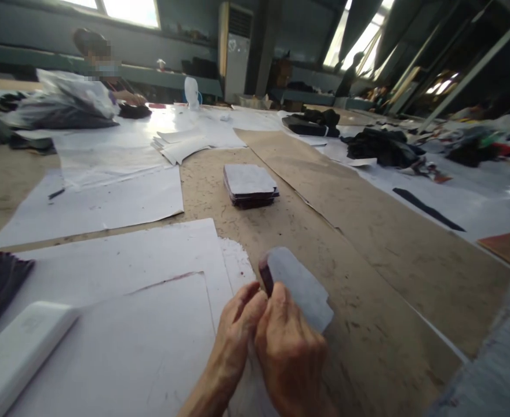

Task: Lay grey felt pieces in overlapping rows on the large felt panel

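Close in front of me, a cut fabric piece [301,284] with a pale grey-white face and a dark edge is tilted over the brown table covering. My right hand [287,341] pinches its near-left edge, fingers curled. Right against it is my left hand [237,324], thumb and fingers drawn together at the same edge; what lies between its fingertips is hidden. Beyond the hands, a neat stack of similar fabric pieces [250,182], pale on top with dark sides, lies on the brown covering.
White paper sheets [120,200] spread over the left side. A long white object [29,353] and dark fabric [3,284] lie at near left. Dark cloth heaps [381,145] are at far right. A person [111,81] works across the table beside a plastic-covered pile [64,104].
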Tool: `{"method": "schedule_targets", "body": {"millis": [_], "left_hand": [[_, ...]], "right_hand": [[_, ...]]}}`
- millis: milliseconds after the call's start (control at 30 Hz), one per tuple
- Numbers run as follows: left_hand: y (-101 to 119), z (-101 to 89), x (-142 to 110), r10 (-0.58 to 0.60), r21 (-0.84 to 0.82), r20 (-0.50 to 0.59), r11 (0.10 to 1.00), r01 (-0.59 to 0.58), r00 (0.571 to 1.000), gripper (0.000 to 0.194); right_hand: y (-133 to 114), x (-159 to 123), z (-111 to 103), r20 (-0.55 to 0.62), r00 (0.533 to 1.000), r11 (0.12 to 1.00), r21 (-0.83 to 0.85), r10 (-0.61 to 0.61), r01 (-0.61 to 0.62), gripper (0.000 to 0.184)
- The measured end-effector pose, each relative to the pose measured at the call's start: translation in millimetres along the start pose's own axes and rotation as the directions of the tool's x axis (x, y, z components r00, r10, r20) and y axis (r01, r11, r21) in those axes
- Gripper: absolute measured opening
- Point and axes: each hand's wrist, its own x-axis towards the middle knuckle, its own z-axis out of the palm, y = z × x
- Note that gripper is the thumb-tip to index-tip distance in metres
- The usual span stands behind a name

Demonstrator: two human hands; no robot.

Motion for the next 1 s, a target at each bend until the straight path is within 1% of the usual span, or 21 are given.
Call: {"method": "schedule_targets", "body": {"millis": [67,100,167,233,300,367,433,467,533,567,600,633,667,700,733,767,800,833,900,967,1000], "left_hand": [[-3.0,-1.7,-5.8,-0.09,-0.17,-0.081,0.983,0.075,0.993,0.038],[-3.9,-3.2,-7.0,-0.149,-0.259,-0.117,0.959,0.115,0.982,0.037],[-4.0,-6.0,-7.1,-0.236,-0.39,-0.122,0.905,0.172,0.964,0.034],[-2.6,-6.8,-5.8,-0.241,-0.445,-0.085,0.877,0.18,0.967,0.03],[-0.9,-5.1,-4.5,-0.191,-0.482,-0.083,0.867,0.129,0.978,0.023],[-0.3,-2.2,-4.1,-0.137,-0.523,-0.074,0.849,0.079,0.988,0.016],[-1.4,0.2,-5.0,-0.116,-0.545,-0.063,0.836,0.063,0.991,0.016],[-2.5,0.9,-5.7,-0.12,-0.551,-0.059,0.832,0.068,0.991,0.016],[-5.6,1.0,-7.3,-0.127,-0.568,-0.071,0.821,0.065,0.989,0.013],[-7.1,0.6,-8.2,-0.13,-0.577,-0.08,0.814,0.06,0.988,0.011],[-8.6,0.2,-9.1,-0.129,-0.586,-0.085,0.809,0.055,0.988,0.011],[-9.7,-0.2,-10.0,-0.121,-0.589,-0.087,0.807,0.047,0.989,0.011],[-10.4,-0.4,-10.9,-0.106,-0.584,-0.085,0.811,0.037,0.991,0.012],[-10.7,-0.5,-11.8,-0.084,-0.571,-0.068,0.821,0.031,0.994,0.013],[-10.6,-0.3,-12.8,-0.058,-0.551,-0.037,0.834,0.029,0.998,0.012],[-10.1,-0.2,-13.9,-0.034,-0.529,0.003,0.848,0.03,0.999,0.011],[-9.3,-0.2,-14.8,-0.018,-0.507,0.046,0.861,0.038,0.999,0.012],[-8.3,-0.6,-15.6,-0.013,-0.484,0.086,0.873,0.054,0.996,0.015],[-5.1,-3.1,-16.6,-0.014,-0.429,0.128,0.901,0.069,0.992,0.02],[0.0,-7.9,-16.8,-0.011,-0.351,0.131,0.935,0.057,0.991,0.021],[3.5,-11.0,-16.8,-0.007,-0.312,0.131,0.949,0.048,0.991,0.021]], "right_hand": [[-19.4,-10.3,2.5,-0.021,0.999,0.997,0.076,0.032,-0.031,0.029],[-26.8,-15.8,5.3,-0.027,0.998,0.991,0.122,0.048,-0.044,0.028],[-33.5,-24.8,10.5,-0.025,0.998,0.966,0.254,0.049,-0.041,0.026],[-27.8,-27.7,10.7,-0.027,1.0,0.909,0.418,0.014,-0.002,0.021],[-12.4,-23.2,2.7,-0.052,0.999,0.858,0.513,0.009,0.018,0.017],[6.2,-13.6,-11.7,-0.086,0.993,0.872,0.49,0.074,-0.022,0.02],[19.5,-5.0,-25.5,-0.169,0.972,0.926,0.367,0.164,-0.092,0.034],[22.3,-3.0,-29.3,-0.224,0.954,0.943,0.308,0.198,-0.124,0.044],[19.5,-5.1,-26.4,-0.289,0.935,0.959,0.252,0.205,-0.133,0.058],[14.9,-8.8,-19.7,-0.242,0.956,0.96,0.262,0.167,-0.101,0.062],[9.5,-13.5,-10.7,-0.161,0.983,0.955,0.295,0.087,-0.036,0.06],[4.3,-18.5,-0.7,-0.06,0.998,0.944,0.331,0.007,0.014,0.056],[0.4,-23.3,8.8,0.049,0.998,0.935,0.355,-0.031,0.011,0.053],[-1.7,-27.5,16.5,0.076,0.997,0.926,0.376,0.0,-0.028,0.049],[-1.6,-30.9,21.7,0.09,0.994,0.916,0.391,0.057,-0.088,0.047],[0.7,-33.3,24.1,0.081,0.985,0.898,0.406,0.15,-0.17,0.046],[4.8,-34.8,24.0,0.06,0.964,0.867,0.426,0.258,-0.259,0.048],[10.1,-35.3,21.9,0.047,0.931,0.825,0.449,0.363,-0.344,0.053],[22.2,-34.2,14.3,0.075,0.838,0.711,0.492,0.54,-0.502,0.065],[33.2,-31.1,5.8,0.185,0.725,0.553,0.531,0.664,-0.642,0.075],[37.6,-29.5,1.7,0.276,0.656,0.436,0.561,0.702,-0.703,0.077]]}}
